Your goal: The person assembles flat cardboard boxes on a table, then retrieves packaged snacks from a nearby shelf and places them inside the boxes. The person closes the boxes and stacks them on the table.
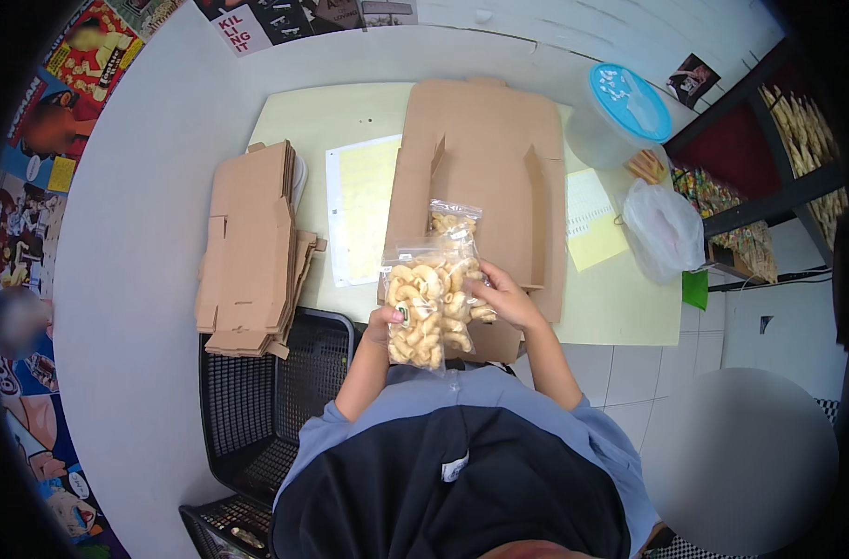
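Clear zip-top bags of curled, pale-yellow snack pieces are in front of my body. My left hand (384, 324) grips the foremost bag (417, 318) by its left edge, thumb by a small round sticker. My right hand (509, 299) has its fingers around the right side of the bags behind, including a second bag (457, 318). Another zip-top bag (455, 222) shows above them; whether it is held or resting on the cardboard is unclear. Beyond the hands, a partly folded cardboard box (487, 168) lies on the table with two side flaps standing up.
Flattened cardboard boxes (246, 244) are stacked at the table's (627, 314) left edge, above a black plastic basket (239, 412). Papers (361, 209) flank the box. A blue-lidded plastic tub (599, 133) and a white plastic bag (662, 227) stand right, near a dark rack (759, 195).
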Tool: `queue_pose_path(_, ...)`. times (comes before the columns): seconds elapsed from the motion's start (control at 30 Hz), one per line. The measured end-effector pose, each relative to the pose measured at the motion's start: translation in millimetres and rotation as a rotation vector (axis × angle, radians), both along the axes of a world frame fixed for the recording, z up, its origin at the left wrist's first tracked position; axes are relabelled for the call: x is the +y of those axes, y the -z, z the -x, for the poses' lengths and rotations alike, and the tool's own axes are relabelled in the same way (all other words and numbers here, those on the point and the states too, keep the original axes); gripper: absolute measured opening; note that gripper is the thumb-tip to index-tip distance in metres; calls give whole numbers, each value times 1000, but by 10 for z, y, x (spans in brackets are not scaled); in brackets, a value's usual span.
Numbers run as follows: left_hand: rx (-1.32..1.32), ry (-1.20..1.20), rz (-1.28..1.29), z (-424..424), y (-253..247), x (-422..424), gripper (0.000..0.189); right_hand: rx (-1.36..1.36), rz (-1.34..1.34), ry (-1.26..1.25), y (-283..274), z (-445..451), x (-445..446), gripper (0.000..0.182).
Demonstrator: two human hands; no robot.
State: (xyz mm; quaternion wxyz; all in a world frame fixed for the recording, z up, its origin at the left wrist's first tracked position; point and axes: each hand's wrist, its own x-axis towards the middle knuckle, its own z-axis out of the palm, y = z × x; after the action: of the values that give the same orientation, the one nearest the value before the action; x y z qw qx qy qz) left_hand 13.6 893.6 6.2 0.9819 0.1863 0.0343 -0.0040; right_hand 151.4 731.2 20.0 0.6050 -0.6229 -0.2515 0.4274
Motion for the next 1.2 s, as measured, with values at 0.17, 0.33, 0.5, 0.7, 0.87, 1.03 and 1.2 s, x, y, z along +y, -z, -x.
queue_pose_path(0.17,35,-119,31,52,234,58,89,457,-90,303,64,-62,-195,43)
queue_pose_path(0.33,-39,-205,-45,55,-122,103,101,360,-109,651,86,-495,-80,50)
queue_pose_path(0.5,-14,-292,9,147,-53,176,98,443,-193,798,564,-1091,488,55)
queue_pose_path(0.7,-24,-413,-23,289,28,210,92,482,-13,886,681,-1074,962,52)
queue_pose_path(0.87,-1,-454,-23,420,133,306,91,503,-10,826,796,-1046,718,45)
queue_pose_path(1.03,-4,-496,13,433,127,309,86,232,246,725,829,-1015,589,53)
queue_pose_path(1.2,179,-504,-144,327,227,352,70,-636,524,814,1026,-1075,542,68)
